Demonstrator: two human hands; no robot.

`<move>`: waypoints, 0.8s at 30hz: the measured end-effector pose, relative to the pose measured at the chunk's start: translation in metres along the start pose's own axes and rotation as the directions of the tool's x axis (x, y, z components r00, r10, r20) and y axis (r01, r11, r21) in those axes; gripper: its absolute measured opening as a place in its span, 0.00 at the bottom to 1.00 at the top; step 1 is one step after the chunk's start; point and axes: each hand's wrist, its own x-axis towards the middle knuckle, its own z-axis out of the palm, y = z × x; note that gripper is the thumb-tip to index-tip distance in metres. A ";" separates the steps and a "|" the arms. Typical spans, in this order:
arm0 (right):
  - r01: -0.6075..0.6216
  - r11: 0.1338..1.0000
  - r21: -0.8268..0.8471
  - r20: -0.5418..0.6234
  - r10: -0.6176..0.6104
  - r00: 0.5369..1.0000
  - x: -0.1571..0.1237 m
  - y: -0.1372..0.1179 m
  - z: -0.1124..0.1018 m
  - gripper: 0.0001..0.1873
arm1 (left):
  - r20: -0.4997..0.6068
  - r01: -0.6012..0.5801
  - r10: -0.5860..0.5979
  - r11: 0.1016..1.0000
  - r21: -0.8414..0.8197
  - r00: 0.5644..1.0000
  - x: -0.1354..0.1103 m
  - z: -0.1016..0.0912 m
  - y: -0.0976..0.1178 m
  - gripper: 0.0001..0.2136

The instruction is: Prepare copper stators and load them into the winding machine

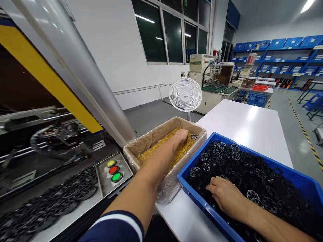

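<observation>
My left hand (181, 135) reaches into a plastic-lined cardboard box (161, 132) full of small yellow parts (153, 150); its fingers are dug in among them and curled, so what they hold is hidden. My right hand (224, 195) rests in a blue bin (191, 188) heaped with black wheel-shaped parts (254, 171), fingers bent down onto the pile with their tips buried. A few black parts (193, 136) lie at the far corner of the box.
Both containers sit on a white table (242, 121). To the left is a machine with yellow, red and green buttons (114, 169) and a belt carrying black parts (47, 201). A white fan (185, 94) stands behind; blue shelving (277, 57) lines the far wall.
</observation>
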 end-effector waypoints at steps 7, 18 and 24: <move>0.067 0.990 0.124 -0.240 -0.036 0.970 0.001 0.006 0.006 0.21 | -0.119 0.000 -0.028 0.975 -0.224 0.993 -0.083 -0.051 0.005 0.14; 0.263 0.927 0.267 -0.660 -0.023 0.751 -0.019 -0.030 -0.017 0.06 | -0.318 -0.320 -0.177 0.017 -0.947 0.931 -0.334 0.008 0.078 0.25; 0.624 0.767 0.152 -0.781 -0.293 0.551 -0.068 -0.092 -0.032 0.10 | -0.264 -0.293 -0.139 -0.263 -0.919 0.954 -0.359 0.037 0.121 0.25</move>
